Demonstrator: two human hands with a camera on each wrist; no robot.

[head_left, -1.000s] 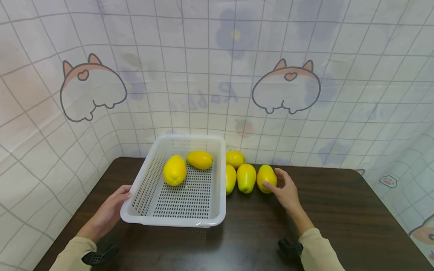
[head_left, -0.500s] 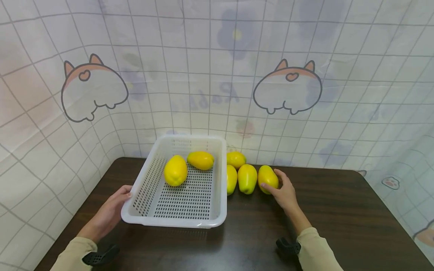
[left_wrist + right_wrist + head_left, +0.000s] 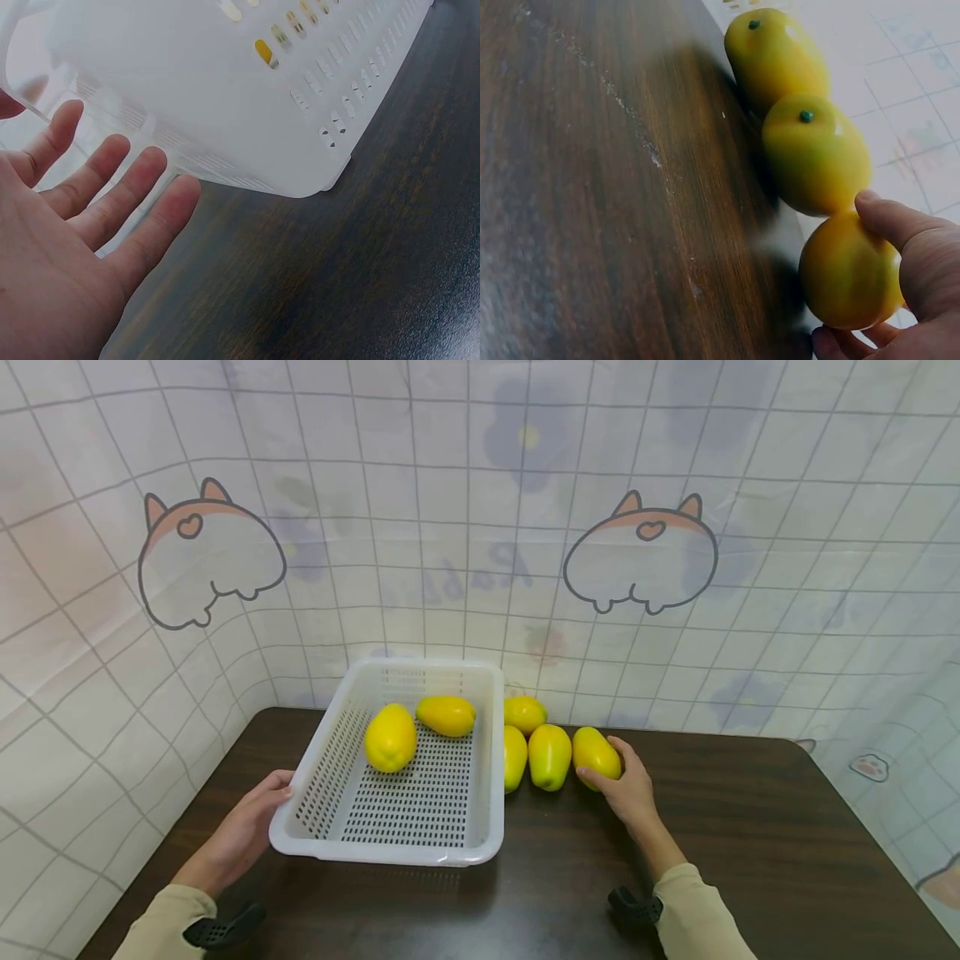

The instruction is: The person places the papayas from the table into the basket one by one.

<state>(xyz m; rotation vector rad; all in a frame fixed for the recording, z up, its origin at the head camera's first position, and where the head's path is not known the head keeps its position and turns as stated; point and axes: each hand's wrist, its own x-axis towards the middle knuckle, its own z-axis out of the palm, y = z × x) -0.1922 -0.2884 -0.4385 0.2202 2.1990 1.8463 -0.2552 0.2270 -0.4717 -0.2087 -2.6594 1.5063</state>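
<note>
A white perforated plastic basket stands left of centre, with two yellow mangoes inside: one upright mango and one lying mango. My left hand holds the basket's left rim, the thumb over the edge. In the left wrist view, the fingers lie along the outer wall. At the right end of the mangoes beside the basket, my right hand grips a mango. Seen from the right wrist, the thumb lies on one side of this mango and the fingertips curl round the other.
Left of the gripped mango is another mango. Two more, a front mango and a back mango, are partly hidden by the basket. The dark wooden table backs onto a gridded cloth.
My right hand has closed in a little on the rightmost mango, and that mango leans slightly more. The left hand and the basket hold their places; the head view has shifted slightly.
</note>
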